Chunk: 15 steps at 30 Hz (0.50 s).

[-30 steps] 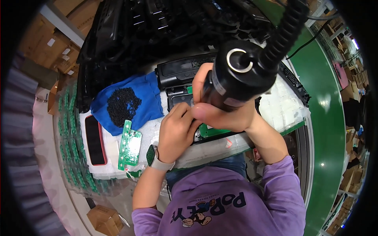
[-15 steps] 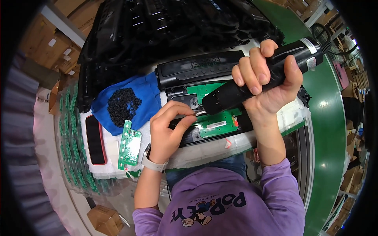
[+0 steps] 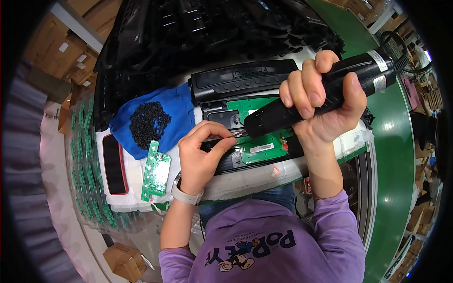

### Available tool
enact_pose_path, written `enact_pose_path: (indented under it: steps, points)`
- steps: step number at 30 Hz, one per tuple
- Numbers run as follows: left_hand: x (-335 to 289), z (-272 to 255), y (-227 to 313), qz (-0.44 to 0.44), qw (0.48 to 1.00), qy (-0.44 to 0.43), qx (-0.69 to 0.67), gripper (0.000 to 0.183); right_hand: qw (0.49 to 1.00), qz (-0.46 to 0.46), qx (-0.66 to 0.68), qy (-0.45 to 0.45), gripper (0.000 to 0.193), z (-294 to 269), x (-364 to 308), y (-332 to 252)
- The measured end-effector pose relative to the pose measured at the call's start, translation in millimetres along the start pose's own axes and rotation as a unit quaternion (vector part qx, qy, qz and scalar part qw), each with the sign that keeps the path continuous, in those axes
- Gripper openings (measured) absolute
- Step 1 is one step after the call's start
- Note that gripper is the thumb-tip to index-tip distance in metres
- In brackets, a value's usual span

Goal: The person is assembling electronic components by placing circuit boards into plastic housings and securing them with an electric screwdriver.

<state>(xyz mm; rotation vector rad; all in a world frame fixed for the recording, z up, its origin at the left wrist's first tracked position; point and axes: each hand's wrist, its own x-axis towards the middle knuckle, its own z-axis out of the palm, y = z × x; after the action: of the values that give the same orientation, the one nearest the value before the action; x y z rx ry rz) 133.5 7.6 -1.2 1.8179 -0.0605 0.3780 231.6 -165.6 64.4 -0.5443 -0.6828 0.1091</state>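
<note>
My right hand (image 3: 325, 100) is wrapped round a black electric screwdriver (image 3: 270, 118), which slants down to the left. Its tip comes down beside the fingertips of my left hand (image 3: 200, 147). The thumb and forefinger of that left hand are pinched together at the tip; what sits between them is too small to make out. Under both hands lies a black plastic housing (image 3: 222, 164) with a green circuit board (image 3: 264, 153) in it. Another green board (image 3: 239, 106) shows just beyond, partly covered by the screwdriver.
Left of the housing, a blue cloth (image 3: 181, 100) bears a heap of small black screws (image 3: 147, 126). Nearby lie a loose green board (image 3: 158, 174) and a phone (image 3: 114, 165). A black panel with buttons (image 3: 243, 81) and many stacked black housings (image 3: 207, 37) stand behind.
The rear end of the screwdriver has swung slightly right and down with my right hand. My left hand keeps its pinch at the tip, almost unmoved.
</note>
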Motion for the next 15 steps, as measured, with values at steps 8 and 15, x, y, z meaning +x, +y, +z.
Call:
enact_pose_path:
  steps: [8,15]
  points:
    - [-2,1,2,0.028,0.998,0.002,0.061,0.008,0.999,0.022,0.004,0.025,0.028,6,-3,6]
    - [11,-25,23,0.087,0.973,0.005,0.216,0.045,0.971,0.166,-0.169,-0.022,0.032,7,-2,-3]
